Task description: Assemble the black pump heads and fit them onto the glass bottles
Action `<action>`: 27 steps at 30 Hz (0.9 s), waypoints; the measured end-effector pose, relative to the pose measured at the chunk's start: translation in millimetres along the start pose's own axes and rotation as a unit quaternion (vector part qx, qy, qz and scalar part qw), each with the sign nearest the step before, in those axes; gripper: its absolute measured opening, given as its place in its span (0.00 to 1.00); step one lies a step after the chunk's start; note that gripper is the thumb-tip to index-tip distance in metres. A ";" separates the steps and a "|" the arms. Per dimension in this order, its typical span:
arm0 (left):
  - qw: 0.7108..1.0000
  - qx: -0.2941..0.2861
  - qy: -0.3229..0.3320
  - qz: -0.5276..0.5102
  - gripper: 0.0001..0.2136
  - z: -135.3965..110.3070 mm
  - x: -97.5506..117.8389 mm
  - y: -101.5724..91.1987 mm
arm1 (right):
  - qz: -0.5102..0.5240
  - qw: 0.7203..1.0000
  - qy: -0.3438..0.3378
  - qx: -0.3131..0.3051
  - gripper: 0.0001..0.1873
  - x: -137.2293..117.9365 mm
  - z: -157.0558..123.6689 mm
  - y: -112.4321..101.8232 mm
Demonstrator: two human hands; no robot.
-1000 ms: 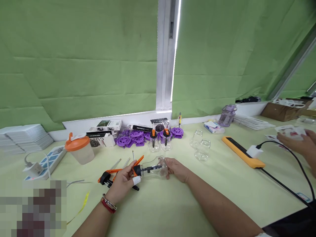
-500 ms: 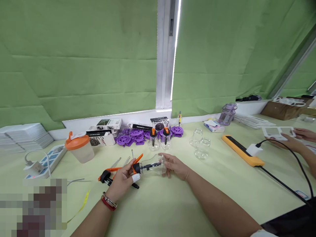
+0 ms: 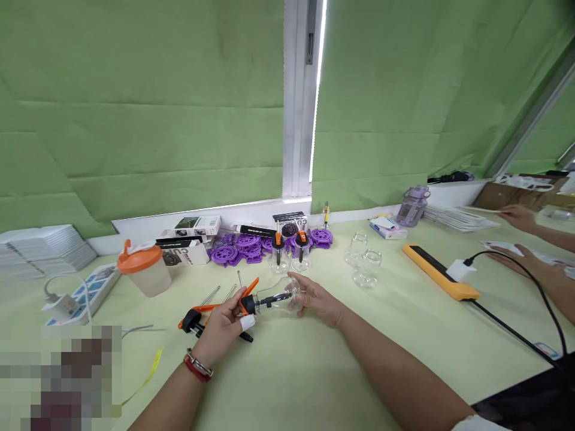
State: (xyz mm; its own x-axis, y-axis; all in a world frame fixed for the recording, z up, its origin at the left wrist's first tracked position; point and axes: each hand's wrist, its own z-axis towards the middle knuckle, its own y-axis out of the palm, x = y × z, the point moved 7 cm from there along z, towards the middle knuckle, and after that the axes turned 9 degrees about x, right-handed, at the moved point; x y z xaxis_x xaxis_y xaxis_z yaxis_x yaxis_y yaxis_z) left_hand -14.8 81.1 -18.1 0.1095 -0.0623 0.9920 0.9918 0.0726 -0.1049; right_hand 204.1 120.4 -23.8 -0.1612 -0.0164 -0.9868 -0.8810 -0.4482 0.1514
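My left hand (image 3: 219,330), with a white wrap on the thumb, is closed around an orange-and-black dispenser top (image 3: 248,304). The top sits at the neck of a clear glass bottle (image 3: 284,286) lying sideways in the air, and its black tube reaches inside. My right hand (image 3: 320,299) curls round the bottle's wide base. I cannot tell whether the top is fully seated. Just left of and partly behind my left hand, more dispenser tops (image 3: 193,320) with metal rods lie on the table.
Two topped bottles (image 3: 300,254) stand before purple plastic parts (image 3: 249,245). Open glass bottles (image 3: 366,272) stand right of them. An orange-lidded cup (image 3: 146,272) and a white power strip (image 3: 96,287) are left. An orange power strip (image 3: 438,272) lies right, near a co-worker's hands (image 3: 521,254).
My hands keep the same hold, and the bottle's base end has risen slightly. At right, the co-worker's hands have moved apart and the white frame has been lowered.
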 end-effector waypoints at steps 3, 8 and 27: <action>1.000 0.007 0.003 0.004 0.39 0.4 -1.2 -1.9 | -0.006 1.000 -0.012 -0.010 0.40 -2.6 -1.7 0.9; 1.000 -0.008 0.000 0.004 0.39 -0.4 0.4 0.3 | -0.019 0.999 -0.026 -0.018 0.43 -2.9 -2.7 0.3; 1.000 0.014 -0.001 0.027 0.34 -2.9 7.2 -0.1 | 0.018 1.000 0.014 0.011 0.37 6.6 0.3 -0.1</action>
State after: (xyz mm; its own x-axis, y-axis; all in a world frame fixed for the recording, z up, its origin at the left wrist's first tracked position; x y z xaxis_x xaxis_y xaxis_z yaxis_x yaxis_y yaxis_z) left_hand -13.9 77.8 -11.1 0.1621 -0.0559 0.9852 0.9823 0.1039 -0.1557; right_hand 202.9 120.6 -30.3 -0.1816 -0.0572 -0.9817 -0.8847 -0.4264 0.1884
